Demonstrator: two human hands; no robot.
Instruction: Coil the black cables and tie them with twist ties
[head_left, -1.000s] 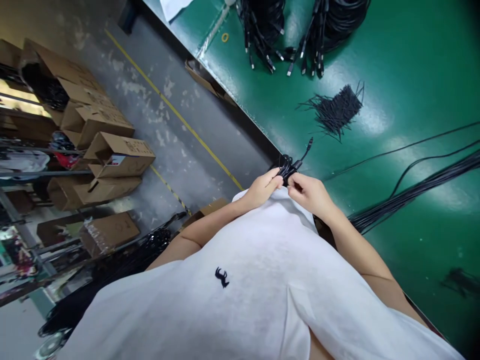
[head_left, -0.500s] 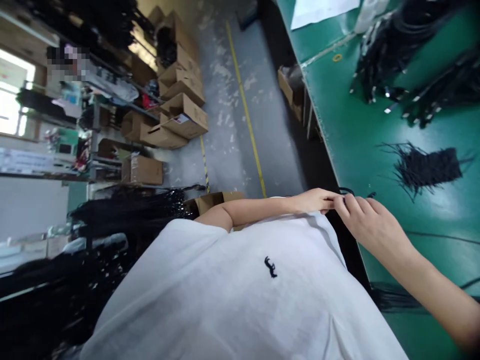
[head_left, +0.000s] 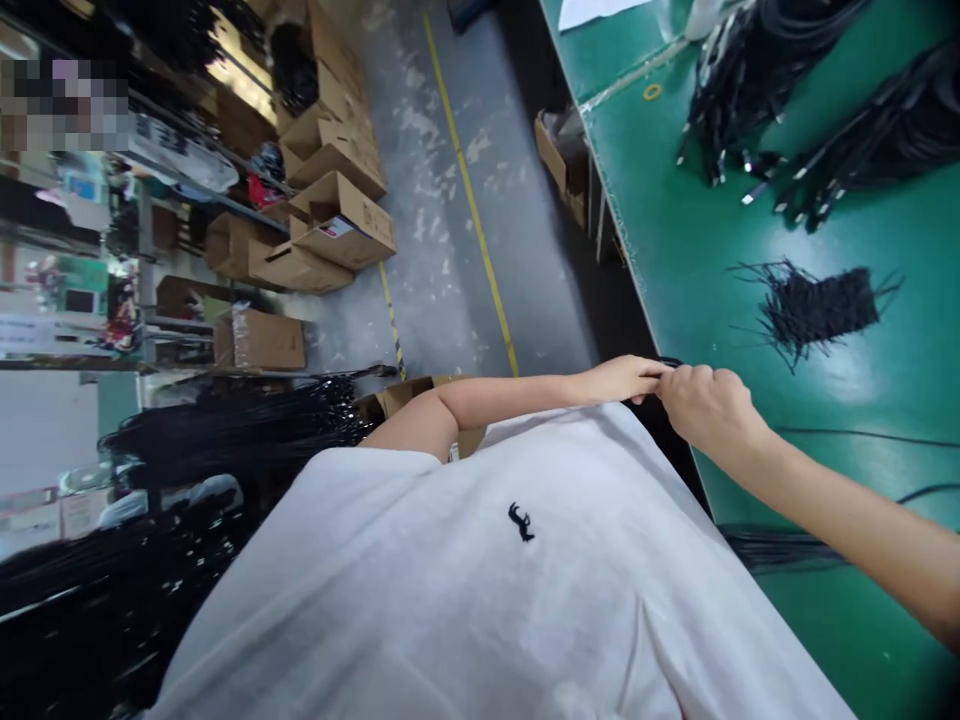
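My left hand (head_left: 621,380) and my right hand (head_left: 705,405) meet at the edge of the green table (head_left: 825,400), just in front of my white shirt. Both are closed with fingertips pinched together. A thin piece of black cable (head_left: 670,362) shows just above them; the rest is hidden by my fingers. A pile of black ties (head_left: 817,308) lies on the table beyond my right hand. Two bundles of black cables with plugs (head_left: 750,80) rest at the far side.
Loose black cables (head_left: 787,545) run across the table under my right forearm. Left of the table is a grey floor with a yellow line (head_left: 472,200), open cardboard boxes (head_left: 337,220), shelving, and a heap of black cables (head_left: 225,440).
The view swung left from the table toward the floor. The coiled cable seen clearly in my hands a second ago is now almost hidden by my fingers. Both hands stay together.
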